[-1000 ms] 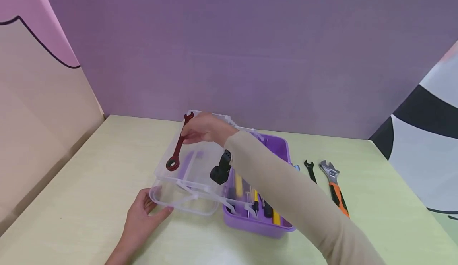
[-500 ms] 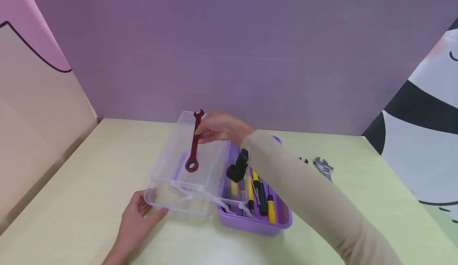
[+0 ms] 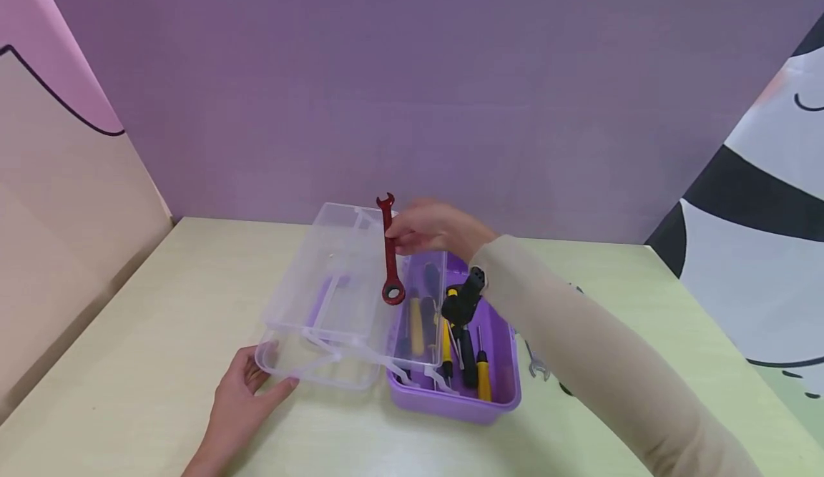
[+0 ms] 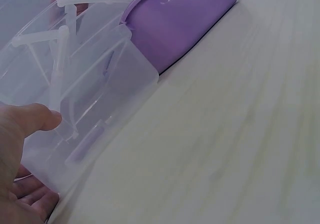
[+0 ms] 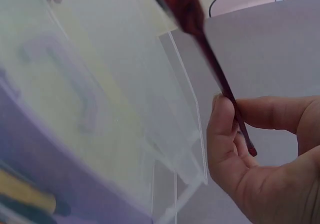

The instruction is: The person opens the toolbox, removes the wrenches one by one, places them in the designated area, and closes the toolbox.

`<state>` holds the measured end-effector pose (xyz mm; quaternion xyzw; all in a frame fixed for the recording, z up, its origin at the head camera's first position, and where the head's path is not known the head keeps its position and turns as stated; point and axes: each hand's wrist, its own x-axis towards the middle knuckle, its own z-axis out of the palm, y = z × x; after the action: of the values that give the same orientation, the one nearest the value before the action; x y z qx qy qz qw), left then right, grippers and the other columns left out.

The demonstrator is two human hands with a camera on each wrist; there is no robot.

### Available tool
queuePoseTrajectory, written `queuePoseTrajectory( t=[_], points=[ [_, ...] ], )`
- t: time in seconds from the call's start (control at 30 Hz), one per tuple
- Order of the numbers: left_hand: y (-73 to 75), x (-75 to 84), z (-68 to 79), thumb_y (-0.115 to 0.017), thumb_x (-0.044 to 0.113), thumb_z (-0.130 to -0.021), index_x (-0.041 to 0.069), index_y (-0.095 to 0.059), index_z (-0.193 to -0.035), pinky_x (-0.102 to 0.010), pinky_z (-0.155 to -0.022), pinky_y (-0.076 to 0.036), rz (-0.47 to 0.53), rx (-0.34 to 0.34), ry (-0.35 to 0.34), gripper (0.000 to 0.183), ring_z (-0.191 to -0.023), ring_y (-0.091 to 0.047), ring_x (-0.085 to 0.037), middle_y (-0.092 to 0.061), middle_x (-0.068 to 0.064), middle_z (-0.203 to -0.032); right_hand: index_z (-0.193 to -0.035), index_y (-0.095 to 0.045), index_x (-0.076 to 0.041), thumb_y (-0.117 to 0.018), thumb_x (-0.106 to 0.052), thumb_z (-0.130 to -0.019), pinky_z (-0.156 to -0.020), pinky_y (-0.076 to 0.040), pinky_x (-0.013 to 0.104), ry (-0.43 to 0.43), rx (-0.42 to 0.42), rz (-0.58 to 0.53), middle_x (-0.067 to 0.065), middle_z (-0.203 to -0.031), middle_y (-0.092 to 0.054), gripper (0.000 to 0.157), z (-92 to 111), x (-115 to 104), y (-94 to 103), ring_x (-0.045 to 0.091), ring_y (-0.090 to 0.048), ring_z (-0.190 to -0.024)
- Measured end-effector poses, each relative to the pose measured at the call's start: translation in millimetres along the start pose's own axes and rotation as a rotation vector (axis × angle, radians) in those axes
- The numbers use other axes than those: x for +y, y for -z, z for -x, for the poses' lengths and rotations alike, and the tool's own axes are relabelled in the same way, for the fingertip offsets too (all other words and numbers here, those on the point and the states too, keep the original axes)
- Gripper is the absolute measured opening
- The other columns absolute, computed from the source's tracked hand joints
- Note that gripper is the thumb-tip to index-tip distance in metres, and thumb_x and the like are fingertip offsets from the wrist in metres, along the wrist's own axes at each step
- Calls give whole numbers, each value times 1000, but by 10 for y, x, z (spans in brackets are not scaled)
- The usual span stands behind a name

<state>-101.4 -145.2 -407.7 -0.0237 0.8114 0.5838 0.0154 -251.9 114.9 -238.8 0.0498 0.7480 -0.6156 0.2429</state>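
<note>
My right hand [image 3: 438, 227] pinches a red combination wrench [image 3: 390, 252] by its shaft, open end up and ring end down. The wrench hangs over the stepped clear trays [image 3: 290, 298] of a purple toolbox [image 3: 453, 407], near their right side. In the right wrist view, thumb and fingertips meet on the narrow edge of the wrench [image 5: 215, 58]. My left hand [image 3: 238, 391] grips the near left corner of the lower clear part. Its thumb lies on top and its other fingers curl at the outer edge, as the left wrist view shows.
Inside the toolbox lie several tools, among them a yellow-and-black screwdriver [image 3: 483, 377]. A silver open-end wrench [image 3: 537, 368] lies on the table right of the box, and my right sleeve [image 3: 579, 348] hides other things there. A purple wall [image 3: 412, 105] stands behind the table.
My right hand has carried the red wrench rightward, from above the left part of the clear trays toward the toolbox. My left hand has kept its grip at the corner.
</note>
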Motion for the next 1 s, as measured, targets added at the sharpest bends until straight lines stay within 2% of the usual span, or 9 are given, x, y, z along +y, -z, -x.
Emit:
queuePoseTrajectory(
  t=[0.1, 0.27, 0.47, 0.7, 0.87, 1.0],
  points=[
    [8, 3, 1, -73, 10, -83, -4, -35, -132, -37, -106, -42, -10, -2, 0, 64, -130, -44, -40, -44, -26, -140, -99, -47, 0, -53, 6, -91, -57, -53, 19, 8, 3, 15, 11, -88, -58, 11, 29, 33, 91, 14, -58, -65],
    [29, 11, 5, -74, 10, -82, -4, -35, -132, -38, -106, -42, -21, -2, -2, 65, -130, -44, -41, -43, -27, -140, -97, -52, 3, -51, 4, -93, -60, -53, 19, 22, -14, 53, 6, -82, -56, 5, 112, 79, 245, 14, -55, -66],
    [68, -10, -10, -74, 11, -83, -4, -34, -133, -38, -107, -41, -33, 1, -3, 65, -130, -44, -41, -43, -27, -140, -101, -51, 2, -51, 1, -94, -65, -53, 21, 19, 10, 64, 8, -89, -54, 7, 209, 119, 397, 16, -54, -72],
    [79, 0, -25, -74, 10, -83, -5, -36, -132, -35, -107, -40, -48, 18, -2, 64, -130, -45, -39, -45, -27, -138, -97, -51, 6, -48, 2, -95, -69, -55, 24, 37, -21, 96, 3, -79, -57, 6, 253, 218, 616, 13, -58, -69],
    [81, 4, -30, -74, 10, -82, -5, -36, -131, -29, -106, -42, -45, 16, -6, 64, -130, -45, -39, -45, -27, -139, -103, -50, 7, -47, 0, -96, -72, -55, 24, 27, -8, 124, 4, -83, -58, 10, 316, 303, 773, 15, -58, -75],
    [86, -7, -39, -74, 11, -83, -4, -36, -132, -28, -106, -42, -40, 10, -5, 64, -130, -44, -39, -45, -26, -139, -100, -50, 4, -46, 0, -96, -70, -53, 22, 24, -3, 151, 2, -82, -58, 7, 366, 374, 878, 15, -57, -75]
  ],
)
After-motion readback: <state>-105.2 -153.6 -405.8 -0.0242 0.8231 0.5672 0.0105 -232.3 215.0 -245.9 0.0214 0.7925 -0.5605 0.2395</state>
